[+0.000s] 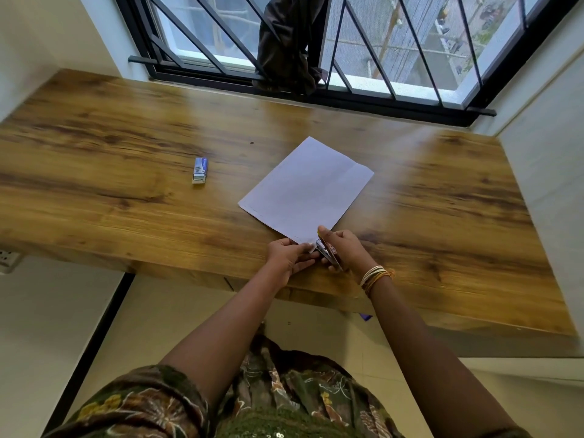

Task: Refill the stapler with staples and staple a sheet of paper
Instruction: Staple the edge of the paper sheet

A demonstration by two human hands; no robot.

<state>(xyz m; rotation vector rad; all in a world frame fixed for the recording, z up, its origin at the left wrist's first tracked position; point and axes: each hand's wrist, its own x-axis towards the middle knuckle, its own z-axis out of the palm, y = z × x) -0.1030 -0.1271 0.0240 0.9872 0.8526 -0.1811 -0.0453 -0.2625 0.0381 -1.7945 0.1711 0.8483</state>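
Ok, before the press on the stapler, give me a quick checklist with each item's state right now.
1. Stapler gripped by right hand: ok.
2. Near paper corner held by left hand: ok.
3. Corner seated between the stapler's arms: cannot tell, fingers cover it.
4. Staples loaded: cannot tell.
5. Rest of sheet flat on wooden desk: ok.
6. Staple box away from the hands: ok.

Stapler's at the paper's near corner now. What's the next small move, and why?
Probably squeeze the stapler shut. The right hand holds it at the near corner of the paper, and the left hand pinches that corner steady, so everything looks lined up.
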